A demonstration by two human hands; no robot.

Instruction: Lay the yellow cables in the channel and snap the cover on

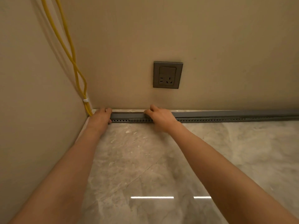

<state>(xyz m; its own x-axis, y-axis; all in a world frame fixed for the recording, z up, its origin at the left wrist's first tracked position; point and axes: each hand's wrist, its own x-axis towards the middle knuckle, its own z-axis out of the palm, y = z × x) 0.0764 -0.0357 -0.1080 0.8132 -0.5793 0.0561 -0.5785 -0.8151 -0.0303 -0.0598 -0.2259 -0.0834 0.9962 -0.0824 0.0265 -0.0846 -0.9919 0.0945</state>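
Down where the wall meets the pale marble-patterned floor [145,159], both hands are on the long grey plastic cover strip [127,115]. It sits on top of the grey slotted plastic cable channel [210,120].

The left hand [101,114] holds the strip's corner end, with its fingers curled over the far edge and the thumb against the slotted front. The right hand [161,118] grips the cover the same way. A short bare stretch of cover shows between the two hands.

The cover's long axis runs crosswise under both palms, following the wall, and it carries on well beyond the right hand. The thin yellow cables [71,50] drop down the corner above the left hand, pinched together by a small white tie [85,100]. They vanish just beside that hand's wrist, and I can't tell how they lie inside, since the cover hides them.

To my eye this is the snapping-down stage. The right hand is nearer the long remaining run, so pressing onward would mean working along the strip to that side. A grey wall socket [167,75] sits above the right hand.
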